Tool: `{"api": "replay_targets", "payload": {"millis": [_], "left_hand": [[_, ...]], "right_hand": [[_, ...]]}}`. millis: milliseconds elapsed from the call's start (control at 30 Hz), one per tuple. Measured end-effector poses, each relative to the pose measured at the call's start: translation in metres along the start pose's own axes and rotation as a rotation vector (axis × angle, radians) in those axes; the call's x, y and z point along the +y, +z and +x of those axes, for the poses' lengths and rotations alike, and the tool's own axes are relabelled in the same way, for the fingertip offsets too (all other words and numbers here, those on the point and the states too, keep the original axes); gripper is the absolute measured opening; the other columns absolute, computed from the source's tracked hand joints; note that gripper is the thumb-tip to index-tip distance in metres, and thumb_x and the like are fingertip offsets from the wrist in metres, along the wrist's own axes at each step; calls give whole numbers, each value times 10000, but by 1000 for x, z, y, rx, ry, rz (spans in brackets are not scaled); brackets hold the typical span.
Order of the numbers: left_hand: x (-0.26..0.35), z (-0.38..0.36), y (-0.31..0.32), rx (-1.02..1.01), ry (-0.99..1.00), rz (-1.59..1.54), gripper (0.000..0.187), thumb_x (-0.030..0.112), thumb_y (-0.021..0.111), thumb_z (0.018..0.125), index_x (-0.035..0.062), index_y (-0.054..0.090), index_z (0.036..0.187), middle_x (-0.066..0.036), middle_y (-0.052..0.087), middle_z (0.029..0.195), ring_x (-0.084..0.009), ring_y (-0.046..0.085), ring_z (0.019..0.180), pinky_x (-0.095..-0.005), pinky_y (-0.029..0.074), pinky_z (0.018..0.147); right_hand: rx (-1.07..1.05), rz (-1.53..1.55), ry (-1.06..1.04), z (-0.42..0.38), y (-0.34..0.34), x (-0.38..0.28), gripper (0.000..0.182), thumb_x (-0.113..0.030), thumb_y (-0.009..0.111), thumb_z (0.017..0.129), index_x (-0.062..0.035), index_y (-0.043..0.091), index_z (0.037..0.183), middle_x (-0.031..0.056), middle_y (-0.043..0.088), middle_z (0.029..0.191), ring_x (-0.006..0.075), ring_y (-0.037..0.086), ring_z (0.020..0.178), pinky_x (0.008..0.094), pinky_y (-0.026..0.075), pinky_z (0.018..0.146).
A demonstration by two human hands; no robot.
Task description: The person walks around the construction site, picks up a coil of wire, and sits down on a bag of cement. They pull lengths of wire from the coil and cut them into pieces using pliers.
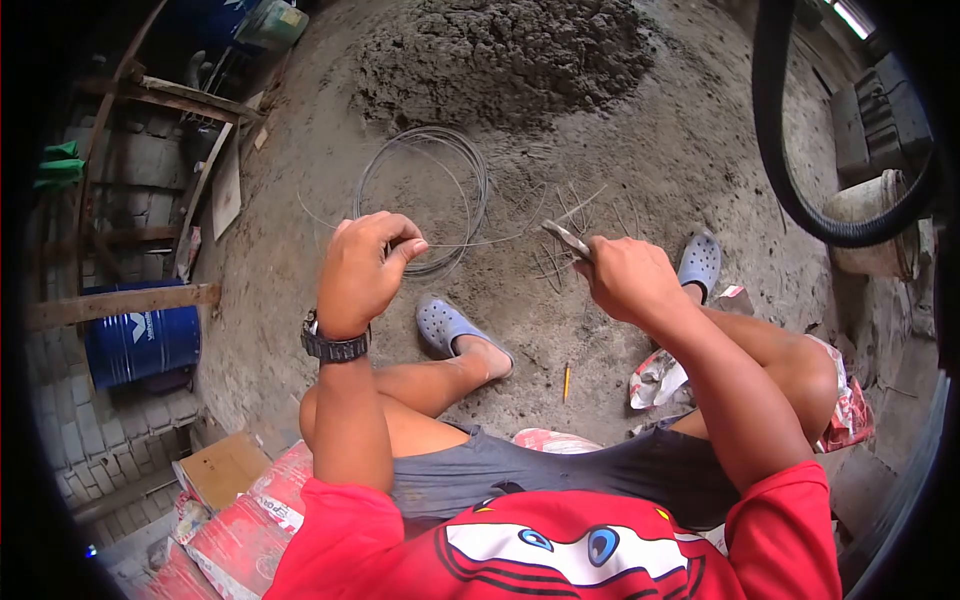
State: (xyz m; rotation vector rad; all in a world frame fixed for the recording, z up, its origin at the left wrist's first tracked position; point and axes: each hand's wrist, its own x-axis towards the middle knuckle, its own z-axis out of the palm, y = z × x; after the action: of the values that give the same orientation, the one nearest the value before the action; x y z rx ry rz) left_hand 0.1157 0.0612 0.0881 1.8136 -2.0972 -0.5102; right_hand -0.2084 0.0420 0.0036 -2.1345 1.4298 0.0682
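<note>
Red shirt (pixel 340 545), wire coil (pixel 482 190), gritty floor (pixel 265 320), drum (pixel 150 340).

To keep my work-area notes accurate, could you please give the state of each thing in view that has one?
Wire coil: looped, on the ground
Wire strand: uncoiled, pinched in left hand
Pliers: gripped in right hand, jaws unclear
Short wires: loose, scattered
Pencil: lying flat
Grey heap: piled, uncovered
Watch: strapped on
Clogs: worn

Building site, seemingly: 1 grey mortar heap (pixel 505 60) (wet-looking), red bags (pixel 235 535), blue drum (pixel 145 338), stacked blocks (pixel 882 118).
</note>
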Motion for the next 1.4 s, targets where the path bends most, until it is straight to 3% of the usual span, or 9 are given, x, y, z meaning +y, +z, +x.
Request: {"api": "replay_targets", "payload": {"millis": [133,300,533,733,767,833,900,1000,1400], "left_hand": [[-11,1,0,34,0,44,133,134,785,876,16,726,892,-117,706,836,-281,650,779,-392,491,791],[-13,1,-1,82,61,64,141,150,778,887,18,728,897,-113,712,845,-278,655,783,-391,487,808],[3,1,11,68,-95,-10,144,162,771,916,24,735,930,-111,712,837,-238,657,741,-362,502,718],[23,1,41,12,-94,-302,137,140,735,982,4,729,969,-56,701,794,-104,624,714,-292,479,653],[26,2,49,20,-89,-334,151,172,732,968,24,741,997,-129,726,824,-223,680,710,-350,509,658],[32,3,59,4,-89,-372,154,166,730,971,15,736,997,-131,722,816,-214,676,706,-344,508,656],[36,4,64,-9,-88,-409,156,161,729,974,6,731,996,-133,719,808,-204,672,702,-339,506,654],[37,5,69,-37,-108,-446,155,147,721,985,-7,722,984,-114,713,796,-164,663,710,-324,502,654],[40,6,76,-19,-160,-535,152,138,726,1001,-4,691,958,-54,700,778,-105,646,741,-291,508,678]], "right_hand": [[-51,19,5,8,15,13,375,-360,619,1050,5,700,1034,224,748,885,414,739,828,530,561,772],[-481,898,393,9,14,2,341,-305,606,1075,31,650,1117,145,783,1102,238,783,787,390,490,516],[-570,1161,410,-9,14,-28,344,-248,597,1077,0,586,1315,113,722,1273,246,799,961,308,425,471],[-361,960,64,-13,17,-40,366,-388,568,1110,-23,601,1111,46,619,877,201,767,889,368,500,591],[-321,908,46,-12,18,-40,387,-401,559,1113,-20,583,1047,60,612,827,199,757,857,383,506,618],[-279,861,35,-12,18,-40,419,-414,550,1116,-17,566,984,73,606,776,196,747,826,398,512,645],[-195,745,-16,-13,14,-40,450,-413,526,1103,23,604,1023,280,710,889,462,715,909,551,531,824],[-132,568,-25,-17,-2,-42,460,-417,522,1100,28,621,1043,309,709,946,518,673,995,591,507,875],[-73,433,-47,-24,-9,-47,418,-371,525,1096,31,625,1044,297,719,961,503,690,972,598,518,865]]}}
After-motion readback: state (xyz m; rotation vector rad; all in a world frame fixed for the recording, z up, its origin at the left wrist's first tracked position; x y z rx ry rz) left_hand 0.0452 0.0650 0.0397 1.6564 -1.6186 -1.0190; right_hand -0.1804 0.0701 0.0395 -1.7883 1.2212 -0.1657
